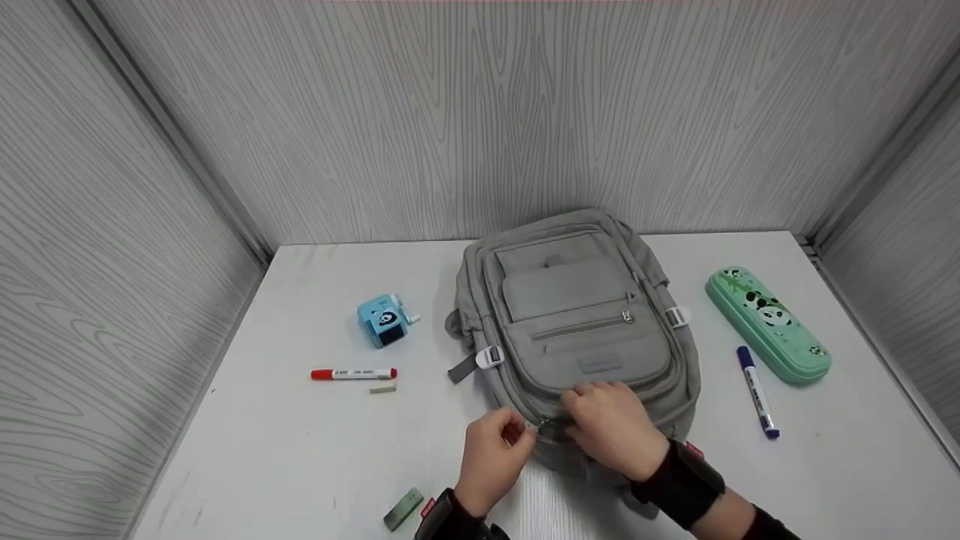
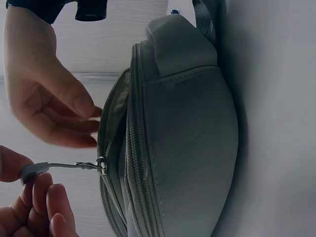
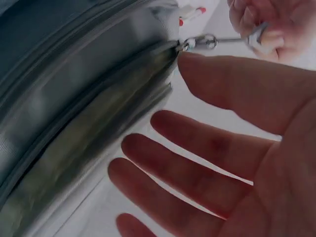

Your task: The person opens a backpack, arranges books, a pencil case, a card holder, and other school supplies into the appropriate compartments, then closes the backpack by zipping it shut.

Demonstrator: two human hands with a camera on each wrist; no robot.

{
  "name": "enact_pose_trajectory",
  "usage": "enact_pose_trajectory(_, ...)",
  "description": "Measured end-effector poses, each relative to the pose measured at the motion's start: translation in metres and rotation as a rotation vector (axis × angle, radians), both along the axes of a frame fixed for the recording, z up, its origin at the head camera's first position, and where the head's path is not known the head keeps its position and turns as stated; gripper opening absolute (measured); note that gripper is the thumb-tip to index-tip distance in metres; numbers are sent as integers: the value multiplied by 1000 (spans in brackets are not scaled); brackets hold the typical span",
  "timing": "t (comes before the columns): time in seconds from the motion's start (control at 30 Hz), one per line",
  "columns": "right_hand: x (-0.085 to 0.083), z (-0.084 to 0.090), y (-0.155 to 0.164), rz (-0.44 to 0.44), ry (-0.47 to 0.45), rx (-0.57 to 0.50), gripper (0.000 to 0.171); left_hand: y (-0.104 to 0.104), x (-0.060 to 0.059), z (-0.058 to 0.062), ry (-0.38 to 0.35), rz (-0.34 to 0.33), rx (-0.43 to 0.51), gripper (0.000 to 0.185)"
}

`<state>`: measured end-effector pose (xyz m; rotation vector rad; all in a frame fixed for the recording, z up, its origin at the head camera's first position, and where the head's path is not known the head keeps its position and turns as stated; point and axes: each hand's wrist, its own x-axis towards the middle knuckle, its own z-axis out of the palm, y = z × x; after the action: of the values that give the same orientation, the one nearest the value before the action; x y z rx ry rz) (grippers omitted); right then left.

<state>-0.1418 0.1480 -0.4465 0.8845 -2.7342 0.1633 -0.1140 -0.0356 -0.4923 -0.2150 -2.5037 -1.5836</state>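
white table (image 1: 300, 465) | grey wood-grain walls | left hand (image 1: 491, 457) pinches zipper pull (image 2: 34, 170) | right hand (image 1: 611, 427) spread on backpack (image 1: 577, 315)

Enclosure: three upright wall panels in pale grey wood-grain finish. Back wall (image 1: 480, 112) spans the full width behind the work surface; left wall (image 1: 97, 262) and right wall (image 1: 911, 247) angle toward the viewer. Corner joints: metallic grey strips, one at the left corner (image 1: 172, 135), one at the right corner (image 1: 870, 180), each running diagonally down to the surface. Tabletop (image 1: 300, 442): white, flat, matte, with faint scuffs and grey smudges near the front left; its rear edge meets the back wall directly, its side edges meet the side walls. Light: even, diffuse, soft shadows only; source not in view. Windows and floor: not visible.
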Motion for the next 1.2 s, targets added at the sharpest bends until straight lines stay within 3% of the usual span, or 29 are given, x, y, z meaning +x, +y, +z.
enact_pose_trajectory(0.3,-5,-25,-21,-29,170,11,22,4,-3,0,-6,-1,39,16)
enact_pose_trajectory(0.47,-10,-35,-18,25,283,-15,23,-10,-9,-4,35,6,-66,14)
enact_pose_trajectory(0.57,-12,-38,-15,54,341,-37,25,-23,-20,-6,29,27,-169,12)
enact_pose_trajectory(0.67,-12,-39,-15,79,366,-61,26,-36,-36,-6,34,63,-278,11)
enact_pose_trajectory(0.73,-12,-40,-15,91,367,-76,25,-43,-49,-4,74,92,-364,12)
enact_pose_trajectory(0.97,-11,-39,-15,114,378,-119,28,-50,-103,3,364,179,-672,18)
enact_pose_trajectory(1.07,-9,-39,-14,119,378,-127,29,-50,-125,4,447,209,-747,16)
enact_pose_trajectory(1.2,-8,-40,-13,119,360,-133,26,-53,-151,2,462,245,-789,12)
